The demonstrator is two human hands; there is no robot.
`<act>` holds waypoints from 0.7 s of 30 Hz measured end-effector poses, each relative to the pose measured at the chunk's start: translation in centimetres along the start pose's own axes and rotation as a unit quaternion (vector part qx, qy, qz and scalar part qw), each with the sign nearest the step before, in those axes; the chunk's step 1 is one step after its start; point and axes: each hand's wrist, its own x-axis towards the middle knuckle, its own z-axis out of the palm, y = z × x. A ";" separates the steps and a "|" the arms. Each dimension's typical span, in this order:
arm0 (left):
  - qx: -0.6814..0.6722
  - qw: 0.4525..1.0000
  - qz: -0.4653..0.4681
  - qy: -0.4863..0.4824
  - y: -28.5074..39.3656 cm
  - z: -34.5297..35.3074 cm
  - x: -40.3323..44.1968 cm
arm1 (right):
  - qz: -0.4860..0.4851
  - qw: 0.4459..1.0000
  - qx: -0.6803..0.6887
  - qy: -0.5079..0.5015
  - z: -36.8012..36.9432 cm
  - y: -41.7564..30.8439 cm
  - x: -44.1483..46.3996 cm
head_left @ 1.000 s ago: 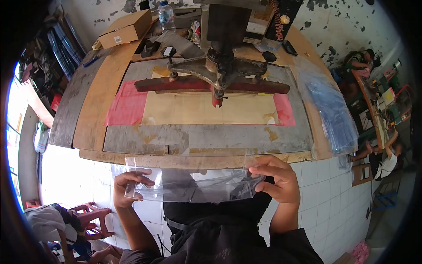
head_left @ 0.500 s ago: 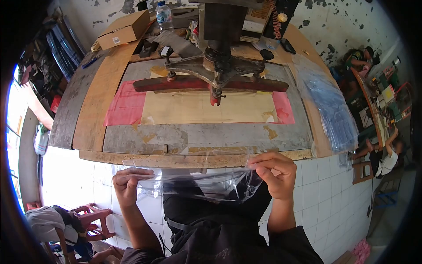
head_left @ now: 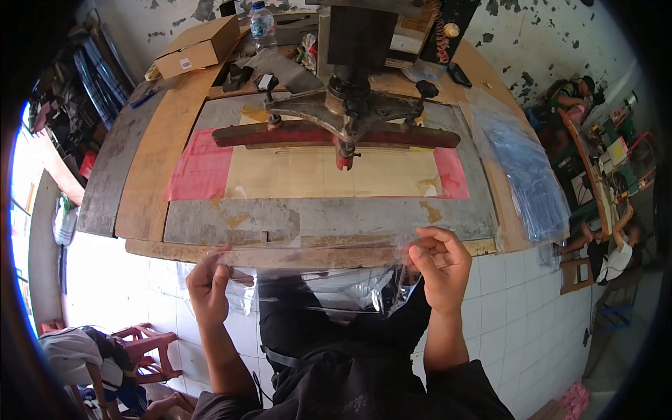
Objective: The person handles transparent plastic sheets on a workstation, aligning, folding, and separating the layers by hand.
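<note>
A clear plastic sheet (head_left: 325,288) stretches between my hands at the table's front edge, over my lap. My left hand (head_left: 208,285) pinches its left end, thumb raised and fingers partly behind the film. At the other end, my right hand (head_left: 442,274) grips the film between thumb and fingertips, with the upper fingers curled. The sheet is creased and shiny, and its lower part sags. Beyond it, a press with a red bar (head_left: 287,135) stands over a cream sheet (head_left: 315,180) with pink material (head_left: 199,168) at both ends.
A stack of bluish clear plastic (head_left: 526,178) lies along the table's right side. At the back are a cardboard box (head_left: 199,47), a water bottle (head_left: 262,26) and a black phone (head_left: 459,74). Other people sit at far right and lower left, near a red stool (head_left: 150,350).
Both hands have turned upward, and the sheet's upper edge has risen and spread toward the table edge. My left hand has shifted slightly right. The press has stayed put.
</note>
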 end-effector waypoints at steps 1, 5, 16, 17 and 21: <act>-0.017 0.999 -0.005 0.037 1.5 1.5 0.5 | 0.006 1.000 -0.006 0.004 0.1 -0.1 0.0; -0.029 0.998 -0.019 0.043 0.7 1.2 0.3 | -0.028 0.999 -0.020 -0.027 0.0 0.1 0.3; -0.066 0.997 -0.049 0.005 -0.3 0.0 -0.9 | -0.024 0.991 -0.065 -0.115 -0.4 -0.2 0.7; -0.071 0.996 -0.052 0.020 -0.3 0.1 -1.0 | -0.046 0.986 -0.089 -0.133 -0.4 -0.2 0.8; -0.082 0.995 -0.059 -0.001 0.0 -0.1 -1.0 | -0.032 0.991 -0.033 -0.129 0.1 0.7 0.7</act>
